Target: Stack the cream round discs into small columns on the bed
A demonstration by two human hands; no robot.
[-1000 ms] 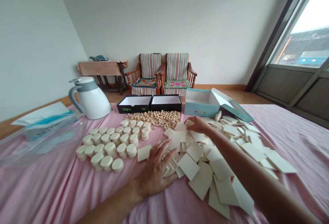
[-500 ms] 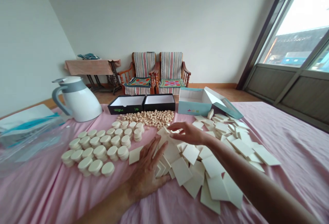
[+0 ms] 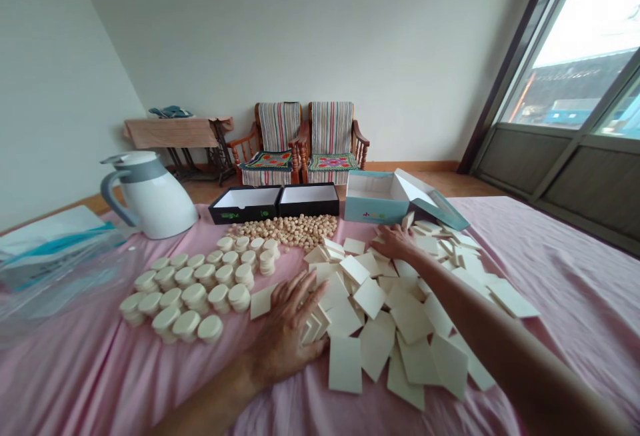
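Note:
My left hand [image 3: 285, 326] lies with its fingers spread, open, against the left edge of a heap of square cream-white tiles [image 3: 370, 297]. A few tiles stand overlapped between its thumb and forefinger. One single tile [image 3: 261, 303] pokes out on the far side of that hand. Farther off, my right hand [image 3: 397, 243] rests palm down on the heap with fingers stretched out. Under and around it more tiles [image 3: 431, 244] lie loosely piled in front of the light blue box [image 3: 375, 208]. Its fingertips are partly hard to make out.
Stacks of round cream discs [image 3: 195, 295] stand in rows at left. Small wooden beads [image 3: 285, 229] lie before two open black trays [image 3: 245, 213]. A white-grey jug [image 3: 155, 196] and clear plastic packaging [image 3: 60, 269] are farther left, all on a pink cloth [image 3: 505, 223].
My right hand has moved away and to the right, from the near heap to tiles by the blue box. Several tiles in the heap have shifted or spread toward me. My left hand stays put.

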